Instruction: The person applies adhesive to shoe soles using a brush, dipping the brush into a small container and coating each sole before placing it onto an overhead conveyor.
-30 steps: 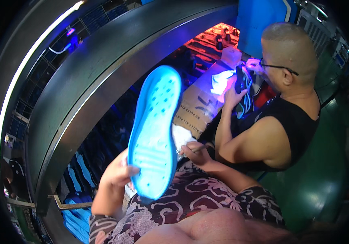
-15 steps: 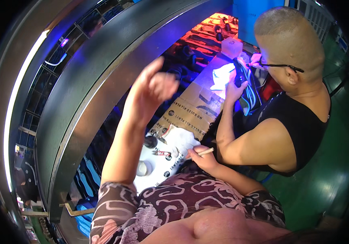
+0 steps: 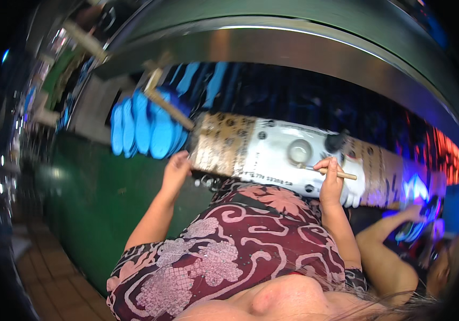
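My right hand (image 3: 332,182) grips a brush (image 3: 345,175) by its wooden handle. The brush's tip end lies at the near edge of a small round white cup (image 3: 300,152); whether it touches the cup I cannot tell. My left hand (image 3: 176,170), slightly blurred, is off the left end of the cardboard-covered bench (image 3: 221,144), fingers loosely bent and apart, nothing visible in them. Just beyond it stand several blue insole-shaped pieces (image 3: 143,123) in a row. A white glove (image 3: 353,197) lies beside my right wrist.
A small dark object (image 3: 336,142) stands behind the cup on the white sheet (image 3: 272,144). A metal beam (image 3: 293,51) runs above the bench's far side. A co-worker's arm (image 3: 384,232) reaches in at the right. A bent bracket (image 3: 168,104) juts out near the blue pieces.
The view has swung to the left. My left hand has come down from its raised position to beside the bench's left end. My right hand has brought the brush to the cup.
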Motion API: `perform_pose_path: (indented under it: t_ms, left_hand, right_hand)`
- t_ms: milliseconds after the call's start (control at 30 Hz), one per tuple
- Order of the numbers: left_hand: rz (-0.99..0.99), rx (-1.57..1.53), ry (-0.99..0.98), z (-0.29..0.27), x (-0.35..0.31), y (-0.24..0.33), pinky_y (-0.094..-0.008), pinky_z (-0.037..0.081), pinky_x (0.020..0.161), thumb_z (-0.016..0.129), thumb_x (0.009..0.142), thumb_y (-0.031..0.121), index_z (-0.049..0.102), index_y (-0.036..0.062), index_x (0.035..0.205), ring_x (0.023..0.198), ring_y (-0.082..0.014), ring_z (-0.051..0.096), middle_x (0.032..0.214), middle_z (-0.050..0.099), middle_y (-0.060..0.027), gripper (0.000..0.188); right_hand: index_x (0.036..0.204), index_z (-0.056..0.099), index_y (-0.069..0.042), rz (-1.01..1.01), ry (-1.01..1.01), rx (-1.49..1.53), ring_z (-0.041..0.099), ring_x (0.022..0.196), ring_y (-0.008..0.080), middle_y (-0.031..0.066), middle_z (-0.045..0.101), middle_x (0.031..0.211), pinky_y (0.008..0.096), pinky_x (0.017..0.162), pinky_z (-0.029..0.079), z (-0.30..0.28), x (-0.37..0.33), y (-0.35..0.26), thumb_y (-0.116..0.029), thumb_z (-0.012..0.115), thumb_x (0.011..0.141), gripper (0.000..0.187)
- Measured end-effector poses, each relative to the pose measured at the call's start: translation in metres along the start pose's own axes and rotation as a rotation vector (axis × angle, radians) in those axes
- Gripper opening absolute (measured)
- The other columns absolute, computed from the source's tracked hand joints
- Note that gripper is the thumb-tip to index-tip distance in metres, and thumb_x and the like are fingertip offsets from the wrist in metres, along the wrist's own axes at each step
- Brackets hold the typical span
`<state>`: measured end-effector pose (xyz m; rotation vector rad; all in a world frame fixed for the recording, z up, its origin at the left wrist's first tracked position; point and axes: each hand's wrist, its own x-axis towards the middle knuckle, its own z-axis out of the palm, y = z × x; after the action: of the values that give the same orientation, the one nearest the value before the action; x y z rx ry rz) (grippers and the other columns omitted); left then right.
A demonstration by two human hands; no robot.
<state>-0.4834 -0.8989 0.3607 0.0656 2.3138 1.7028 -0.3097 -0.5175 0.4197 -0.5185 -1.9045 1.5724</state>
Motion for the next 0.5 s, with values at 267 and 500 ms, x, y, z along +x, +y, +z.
perform_pose_path:
  t_ms: [267, 500]
  left_hand:
    - [0.242, 0.482, 0.792, -0.135, 0.031, -0.020, -0.0371, 0.045, 0.085, 0.065, 0.080, 0.022, 0.043, 0.0008, 0.127, 0.104, -0.0280, 0.052, 0.113, 0.053, -0.0174, 0.056]
    - [0.264, 0.063, 0.460, -0.207, 0.135, 0.011, -0.0361, 0.038, 0.096, 0.060, 0.085, 0.033, 0.038, -0.0019, 0.131, 0.116, -0.0260, 0.047, 0.125, 0.049, -0.0187, 0.062]
  right_hand:
    - [0.103, 0.059, -0.004, -0.199, -0.719, -0.104, 0.052, 0.076, 0.0214, 0.0097, 0.053, 0.083, 0.0314, 0.070, 0.043, 0.151, 0.036, -0.055, -0.009, 0.046, 0.090, 0.020]
    - [0.105, 0.058, -0.003, -0.212, -0.994, -0.306, 0.057, 0.077, 0.0224, 0.0112, 0.058, 0.084, 0.0327, 0.069, 0.045, 0.267, 0.043, -0.050, -0.027, 0.058, 0.083, 0.033]
